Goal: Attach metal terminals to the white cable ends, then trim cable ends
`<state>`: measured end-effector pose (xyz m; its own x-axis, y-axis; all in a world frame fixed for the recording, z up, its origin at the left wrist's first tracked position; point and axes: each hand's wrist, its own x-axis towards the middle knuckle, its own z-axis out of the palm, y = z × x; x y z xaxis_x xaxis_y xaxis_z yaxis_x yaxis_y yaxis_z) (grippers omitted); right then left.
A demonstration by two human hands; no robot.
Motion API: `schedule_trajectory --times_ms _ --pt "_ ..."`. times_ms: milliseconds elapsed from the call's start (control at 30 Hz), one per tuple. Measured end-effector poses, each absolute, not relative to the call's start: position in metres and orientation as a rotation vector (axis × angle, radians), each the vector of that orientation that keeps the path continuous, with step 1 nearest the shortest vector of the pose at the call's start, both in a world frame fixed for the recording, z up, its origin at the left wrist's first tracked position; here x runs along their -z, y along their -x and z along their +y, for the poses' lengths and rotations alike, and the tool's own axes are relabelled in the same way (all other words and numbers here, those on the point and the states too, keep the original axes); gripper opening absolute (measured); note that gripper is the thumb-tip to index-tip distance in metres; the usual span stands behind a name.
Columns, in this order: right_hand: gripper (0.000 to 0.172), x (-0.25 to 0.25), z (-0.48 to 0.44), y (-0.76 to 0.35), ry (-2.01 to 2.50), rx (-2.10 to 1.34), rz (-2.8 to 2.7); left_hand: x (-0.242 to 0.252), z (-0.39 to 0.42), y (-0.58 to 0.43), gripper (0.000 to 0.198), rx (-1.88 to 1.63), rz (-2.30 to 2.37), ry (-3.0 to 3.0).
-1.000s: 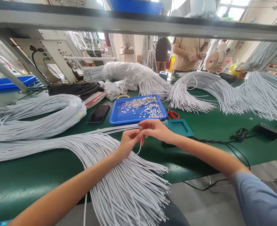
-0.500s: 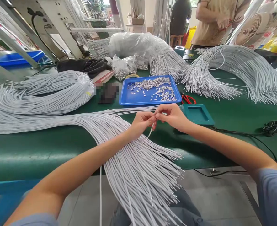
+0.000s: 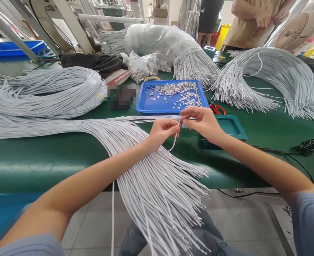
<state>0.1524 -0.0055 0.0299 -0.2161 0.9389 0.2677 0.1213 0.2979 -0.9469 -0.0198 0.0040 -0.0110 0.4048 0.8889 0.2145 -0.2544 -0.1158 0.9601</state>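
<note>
My left hand [image 3: 163, 132] pinches a single white cable [image 3: 175, 141] close to its end, which points up between the fingertips. Right beside that end is my right hand [image 3: 201, 122], thumb and forefinger a little apart, with nothing I can make out between them. Under my left forearm, a thick bundle of white cables [image 3: 157, 188] fans over the table's front edge, several with metal tips. Just beyond my hands, a blue tray [image 3: 146, 106] carries many small metal terminals [image 3: 175, 89]. A green block with a recessed top [image 3: 233, 127] sits partly behind my right hand.
Red-handled scissors or pliers [image 3: 217, 109] lie right of the tray. Coiled cable bundles rest at left [image 3: 74, 90] and right [image 3: 274, 74]. A plastic-wrapped bundle [image 3: 157, 41] and bags of metal parts [image 3: 142, 67] are behind. A black cord [image 3: 310, 145] runs along the right. Another person [image 3: 253, 25] stands beyond.
My right thumb and forefinger have parted from their pinch at the cable end and drawn slightly away. My left hand still grips the cable. The view has shifted slightly.
</note>
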Motion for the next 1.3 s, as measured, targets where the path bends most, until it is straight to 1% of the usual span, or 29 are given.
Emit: schedule_trajectory --times_ms 100,433,500,667,733,800,900,1000,1100,1300 --pt "0.024 -0.032 -0.006 -0.153 1.015 -1.052 -1.608 0.012 0.005 0.02 0.034 -1.115 0.64 -1.37" --pt "0.018 -0.03 -0.009 -0.15 1.049 -0.951 -1.642 0.012 0.004 0.018 0.037 -1.094 0.718 -1.442" --pt "0.019 -0.028 -0.011 -0.148 1.034 -0.999 -1.604 0.012 0.004 0.017 0.038 -1.085 0.725 -1.438" --pt "0.024 -0.026 -0.014 -0.143 0.963 -1.306 -1.416 0.011 0.001 0.016 0.04 -1.025 0.691 -1.362" --pt "0.024 -0.026 -0.014 -0.142 0.959 -1.359 -1.401 0.009 0.001 0.016 0.04 -1.034 0.672 -1.346" --pt "0.024 -0.026 -0.014 -0.142 0.967 -1.293 -1.458 0.009 0.001 0.016 0.04 -1.037 0.671 -1.335" --pt "0.024 -0.027 -0.014 -0.145 1.007 -1.099 -1.553 0.009 0.001 0.017 0.04 -1.044 0.69 -1.32" --pt "0.03 -0.027 -0.014 -0.147 1.049 -0.957 -1.586 0.009 0.002 0.016 0.041 -1.05 0.695 -1.315" --pt "0.035 -0.026 -0.015 -0.148 1.009 -0.867 -1.629 0.008 0.002 0.016 0.041 -1.046 0.682 -1.305" --pt "0.034 -0.019 -0.015 -0.149 0.858 -0.742 -1.681 0.005 0.0 0.018 0.037 -1.045 0.707 -1.302"
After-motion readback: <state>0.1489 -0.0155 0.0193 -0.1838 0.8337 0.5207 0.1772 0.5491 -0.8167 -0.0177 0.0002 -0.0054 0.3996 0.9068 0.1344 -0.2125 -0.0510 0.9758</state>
